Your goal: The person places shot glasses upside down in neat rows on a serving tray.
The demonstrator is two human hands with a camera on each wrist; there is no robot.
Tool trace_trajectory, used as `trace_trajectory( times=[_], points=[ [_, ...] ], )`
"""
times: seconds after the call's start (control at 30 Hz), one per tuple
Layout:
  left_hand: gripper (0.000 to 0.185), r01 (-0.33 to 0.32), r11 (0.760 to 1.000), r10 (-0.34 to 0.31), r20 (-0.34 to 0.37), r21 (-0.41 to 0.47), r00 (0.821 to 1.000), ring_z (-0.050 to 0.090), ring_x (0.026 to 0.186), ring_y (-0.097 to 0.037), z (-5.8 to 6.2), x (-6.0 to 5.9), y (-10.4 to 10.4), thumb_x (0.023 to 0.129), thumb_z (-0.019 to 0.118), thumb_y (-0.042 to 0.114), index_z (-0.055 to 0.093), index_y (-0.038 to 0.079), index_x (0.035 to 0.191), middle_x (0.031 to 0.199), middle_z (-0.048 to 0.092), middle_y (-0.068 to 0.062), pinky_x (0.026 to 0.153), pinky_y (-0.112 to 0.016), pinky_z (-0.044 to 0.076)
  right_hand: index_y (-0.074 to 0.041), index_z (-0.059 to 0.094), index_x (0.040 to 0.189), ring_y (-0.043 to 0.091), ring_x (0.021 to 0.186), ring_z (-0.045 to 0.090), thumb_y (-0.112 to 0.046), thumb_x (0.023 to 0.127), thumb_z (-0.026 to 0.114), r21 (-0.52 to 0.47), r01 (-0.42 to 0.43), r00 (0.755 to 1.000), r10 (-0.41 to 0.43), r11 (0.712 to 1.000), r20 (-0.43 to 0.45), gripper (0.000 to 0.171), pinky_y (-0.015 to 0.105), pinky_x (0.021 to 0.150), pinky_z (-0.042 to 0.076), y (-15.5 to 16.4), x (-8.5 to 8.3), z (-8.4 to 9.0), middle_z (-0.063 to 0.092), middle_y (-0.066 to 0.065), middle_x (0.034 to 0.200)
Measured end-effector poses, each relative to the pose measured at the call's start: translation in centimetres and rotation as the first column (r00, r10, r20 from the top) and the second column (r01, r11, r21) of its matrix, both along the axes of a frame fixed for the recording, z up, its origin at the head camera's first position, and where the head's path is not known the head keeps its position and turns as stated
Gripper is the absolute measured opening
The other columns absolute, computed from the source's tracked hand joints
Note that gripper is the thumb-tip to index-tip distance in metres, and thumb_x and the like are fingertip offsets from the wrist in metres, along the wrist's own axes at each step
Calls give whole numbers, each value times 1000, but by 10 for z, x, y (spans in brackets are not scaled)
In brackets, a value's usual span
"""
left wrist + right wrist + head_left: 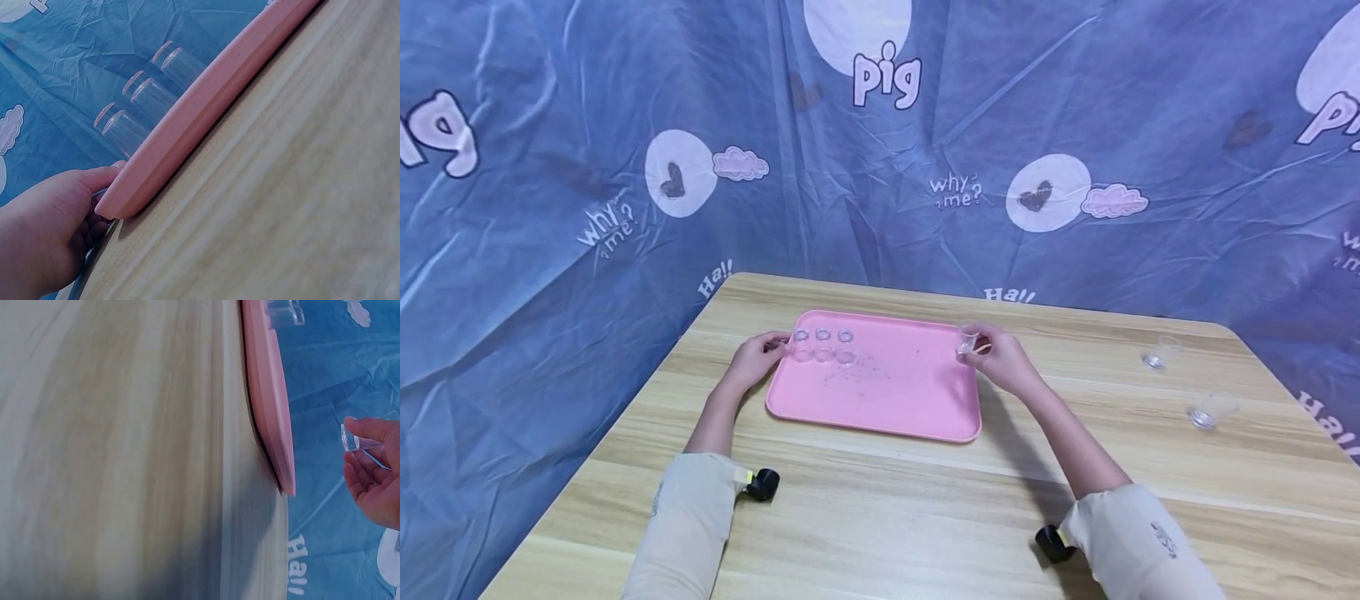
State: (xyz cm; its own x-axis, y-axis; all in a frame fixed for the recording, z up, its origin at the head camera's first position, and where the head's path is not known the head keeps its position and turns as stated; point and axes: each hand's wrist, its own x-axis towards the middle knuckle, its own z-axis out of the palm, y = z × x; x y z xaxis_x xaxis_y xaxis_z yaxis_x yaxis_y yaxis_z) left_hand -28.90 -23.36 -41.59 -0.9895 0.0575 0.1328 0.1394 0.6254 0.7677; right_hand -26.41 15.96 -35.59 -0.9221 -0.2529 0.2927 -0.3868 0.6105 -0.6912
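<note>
- Head view: sleeves nearest cam, forearms stretched over wood counter. Left hand at far-left corner of pink tray, fingers curled onto rim. Three clear cups in a row on tray, just beside that hand. Right hand at tray's far-right corner, pinching one small clear cup. Two more cups on counter, well right of tray, apart from each other.
- L wrist view: left hand grips tray corner, thumb on rim; three cups beyond rim.
- R wrist view: right hand just off tray edge, thumb + fingertips holding small clear cup; other fingers loosely bent.
</note>
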Motion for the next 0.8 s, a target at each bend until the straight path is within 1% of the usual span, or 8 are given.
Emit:
trace_trajectory(
  times=[0.23,0.43,0.6,0.73,0.8],
  points=[
    [34,0,1000,0,3,-2,1000,53,99,-34,0,0,0,92,52,13,55,-2,122,105,59,-21,91,-45,39,9,57,110,29,79,57,3,75,71,-22,-27,999,28,999,38,38,32,68,50,-22,-3,-2,60,17,86],
    [35,-5,1000,5,9,-5,1000,53,99,-34,2,0,0,91,51,13,55,-2,123,106,59,-21,92,-45,38,8,58,108,28,79,57,2,74,71,-26,-37,998,38,999,44,37,33,68,50,-38,-6,-4,60,15,85],
    [34,-8,1000,8,15,-3,1000,53,99,-33,2,1,1,91,52,13,55,-2,122,105,59,-21,91,-44,38,7,59,106,27,78,58,1,74,72,-24,-61,998,62,998,20,35,33,69,50,-50,-8,-6,60,14,84],
    [33,3,1000,-3,-8,-3,1000,53,97,-33,1,0,0,91,53,11,55,-3,121,103,60,-21,90,-45,39,7,60,103,27,78,59,3,74,71,-32,-80,997,79,996,-17,32,33,70,51,-61,-10,-8,62,15,85],
    [33,8,1000,-8,-17,-8,1000,54,96,-33,0,-1,-1,91,53,11,55,-4,121,102,60,-21,89,-44,40,8,60,103,29,78,60,3,73,71,-39,-86,996,85,996,-22,32,33,71,51,-66,-11,-8,62,16,86]
  ],
)
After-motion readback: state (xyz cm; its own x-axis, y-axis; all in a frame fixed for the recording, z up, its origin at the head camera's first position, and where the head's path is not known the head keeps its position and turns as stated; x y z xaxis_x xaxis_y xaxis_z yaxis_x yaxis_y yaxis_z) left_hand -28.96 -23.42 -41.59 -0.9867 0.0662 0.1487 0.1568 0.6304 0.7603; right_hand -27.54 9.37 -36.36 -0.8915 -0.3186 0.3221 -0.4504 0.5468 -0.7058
